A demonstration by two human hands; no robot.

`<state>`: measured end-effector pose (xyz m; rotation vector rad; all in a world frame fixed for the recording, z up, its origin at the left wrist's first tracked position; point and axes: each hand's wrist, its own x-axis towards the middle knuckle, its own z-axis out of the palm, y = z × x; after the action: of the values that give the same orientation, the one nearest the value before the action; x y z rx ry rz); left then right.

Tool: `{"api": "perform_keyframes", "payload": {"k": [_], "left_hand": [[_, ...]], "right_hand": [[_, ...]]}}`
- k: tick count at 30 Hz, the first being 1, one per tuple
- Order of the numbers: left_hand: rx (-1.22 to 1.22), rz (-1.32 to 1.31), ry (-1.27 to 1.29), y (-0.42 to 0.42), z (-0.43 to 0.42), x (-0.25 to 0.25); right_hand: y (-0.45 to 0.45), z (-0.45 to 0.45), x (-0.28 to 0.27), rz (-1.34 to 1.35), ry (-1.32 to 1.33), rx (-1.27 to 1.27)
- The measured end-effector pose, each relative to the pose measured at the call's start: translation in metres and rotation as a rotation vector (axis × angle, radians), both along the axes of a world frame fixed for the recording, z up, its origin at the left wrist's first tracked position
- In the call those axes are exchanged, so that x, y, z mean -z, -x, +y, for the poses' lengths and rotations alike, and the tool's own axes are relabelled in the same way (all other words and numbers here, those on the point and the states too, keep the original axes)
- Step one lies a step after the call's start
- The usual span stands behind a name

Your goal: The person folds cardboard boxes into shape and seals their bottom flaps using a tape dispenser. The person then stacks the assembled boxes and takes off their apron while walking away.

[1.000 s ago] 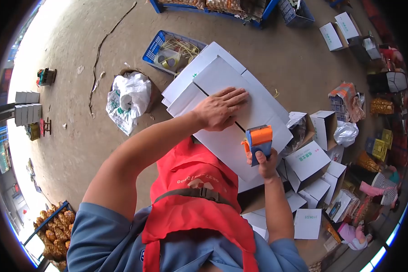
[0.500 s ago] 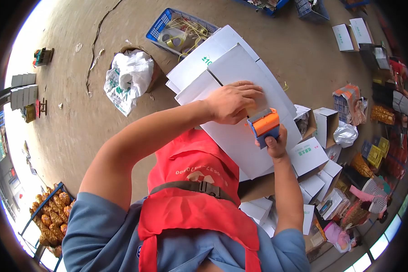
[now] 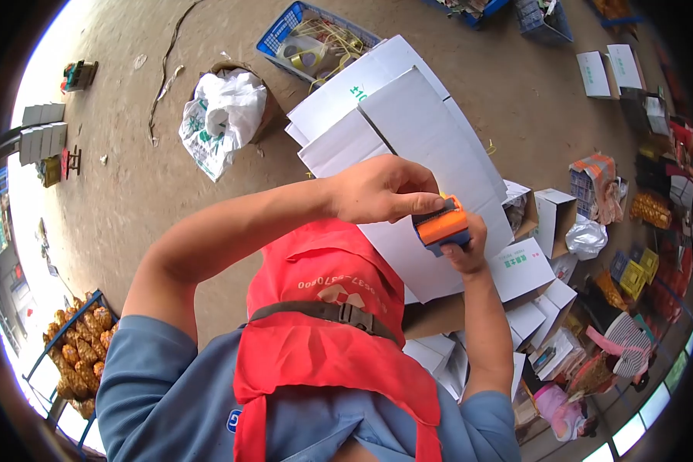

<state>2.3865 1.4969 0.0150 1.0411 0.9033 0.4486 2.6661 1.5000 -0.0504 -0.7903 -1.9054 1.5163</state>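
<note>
My right hand (image 3: 467,245) grips an orange and blue tape dispenser (image 3: 443,228), held over the white cardboard. Against the dispenser's dark front edge rests the thumb of my left hand (image 3: 389,189), its fingers curled in a pinch. Whatever is between those fingers is hidden. Below both hands lie flattened white carton sheets (image 3: 420,115), stacked a little askew, with a dark gap between two panels and green print on the one beneath.
A blue basket (image 3: 273,35) with tape rolls and yellow straps stands beyond the sheets. Left of it is a white plastic bag (image 3: 222,115) in a container. White cartons (image 3: 520,266) crowd the right side, with people farther off. Filled net sacks (image 3: 81,350) sit lower left.
My left hand has drawn back toward me and turned, its fingers now curled at the dispenser. The dispenser has tilted and come slightly nearer my body.
</note>
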Motion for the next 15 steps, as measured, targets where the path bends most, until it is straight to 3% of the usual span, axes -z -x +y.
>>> {"api": "perform_keyframes", "payload": {"k": [7, 12, 15], "left_hand": [[-0.05, -0.091, -0.021, -0.002, -0.004, 0.006], [-0.044, 0.164, 0.114, 0.001, 0.002, -0.014], [-0.134, 0.164, 0.186, 0.008, 0.005, 0.015]], "right_hand": [[-0.001, 0.001, 0.001, 0.015, 0.018, -0.05], [0.0, 0.003, 0.004, 0.051, -0.023, -0.073], [0.004, 0.001, 0.004, 0.092, -0.048, -0.069]]}}
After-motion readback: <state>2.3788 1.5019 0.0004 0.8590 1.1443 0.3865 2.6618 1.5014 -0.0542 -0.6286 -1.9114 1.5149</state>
